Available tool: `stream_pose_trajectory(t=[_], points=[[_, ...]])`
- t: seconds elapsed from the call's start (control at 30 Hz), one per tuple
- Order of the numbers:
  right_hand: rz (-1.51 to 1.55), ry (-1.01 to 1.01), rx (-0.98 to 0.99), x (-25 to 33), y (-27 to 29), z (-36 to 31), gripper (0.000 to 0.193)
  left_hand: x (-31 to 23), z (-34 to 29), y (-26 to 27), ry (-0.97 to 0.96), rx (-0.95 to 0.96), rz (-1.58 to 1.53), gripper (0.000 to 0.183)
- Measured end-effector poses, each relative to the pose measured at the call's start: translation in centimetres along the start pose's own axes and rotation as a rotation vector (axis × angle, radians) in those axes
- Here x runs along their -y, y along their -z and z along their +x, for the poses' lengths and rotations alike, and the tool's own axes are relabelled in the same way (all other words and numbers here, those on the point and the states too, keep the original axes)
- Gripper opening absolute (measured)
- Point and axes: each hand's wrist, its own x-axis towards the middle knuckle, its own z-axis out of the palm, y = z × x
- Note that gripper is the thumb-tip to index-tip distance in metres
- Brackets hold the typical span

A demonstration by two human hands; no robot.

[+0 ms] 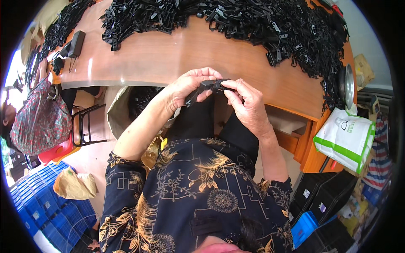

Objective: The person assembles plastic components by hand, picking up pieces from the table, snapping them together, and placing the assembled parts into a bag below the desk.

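Note:
Just past the table's near edge, both my hands meet on a small black plastic part. My left hand is closed round its left side, and a longer dark piece hangs down under those fingers. With thumb and fingertips my right hand pinches the part's right end. Its exact kind is too small to make out. Large heaps of similar black plastic parts cover the far side of the wooden table.
Under the table at left stands an open sack with black parts. Another person in floral clothing sits at the left, by a black stool. Blue crates are stacked lower left. A white-green bag and black bins are at right.

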Motion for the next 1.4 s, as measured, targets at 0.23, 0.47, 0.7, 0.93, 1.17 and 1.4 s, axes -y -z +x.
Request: stream_pose_trajectory(t=[0.23,0.47,0.7,0.93,1.17,1.4], points=[[-0.009,-0.008,0.002,-0.7,0.4,0.2,0.018,0.2,0.9,0.4,0.014,0.010,0.065,0.016],[-0.044,-0.046,-0.048,-0.9,1.1,-0.7,0.017,2.1,1.6,-1.5,-0.010,-0.073,0.110,0.023],[-0.037,0.035,-0.123,-2.1,1.6,-2.4,0.014,4.4,-0.5,-2.2,-0.372,-0.308,1.276,0.038],[-0.085,-0.035,-0.144,-4.0,2.7,-4.4,0.011,4.2,2.1,-4.9,-0.487,-0.138,1.432,0.039],[0.056,-0.133,-0.157,-2.7,1.8,-5.0,0.012,5.0,1.4,-4.9,-0.239,-0.110,0.737,0.028],[0.685,-0.384,0.047,-3.4,-0.5,-5.0,0.011,5.9,-1.3,-1.1,-0.011,-0.123,0.520,0.032]])
